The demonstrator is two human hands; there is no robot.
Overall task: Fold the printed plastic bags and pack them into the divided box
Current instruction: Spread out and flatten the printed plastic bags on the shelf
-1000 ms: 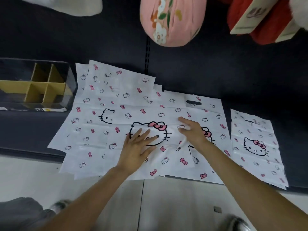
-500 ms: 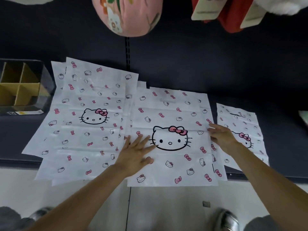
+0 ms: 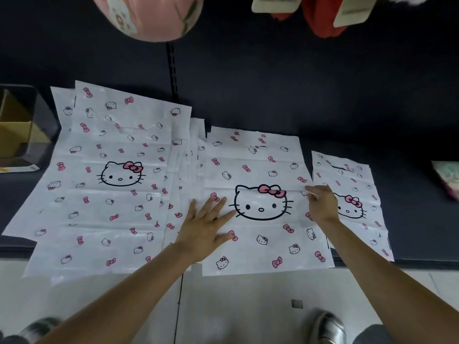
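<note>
A white printed plastic bag with a large cat face lies flat on the dark shelf, its lower edge hanging past the shelf front. My left hand presses flat on its left part, fingers spread. My right hand is at the bag's right edge, fingertips bunched and pinching that edge. A fanned pile of the same bags lies to the left. Another bag stack lies to the right, partly under my right hand. The divided cardboard box in its clear case sits at the far left, cut off by the frame.
The dark shelf runs back to a dark wall with a slotted upright. A pink round plush and red items with tags hang overhead. A pale item lies at the far right. Pale floor and shoes are below.
The cat-face bag has slid right, off the pile, into its own spot. My right hand moved from the bag's middle to its right edge; my left hand stayed flat on it.
</note>
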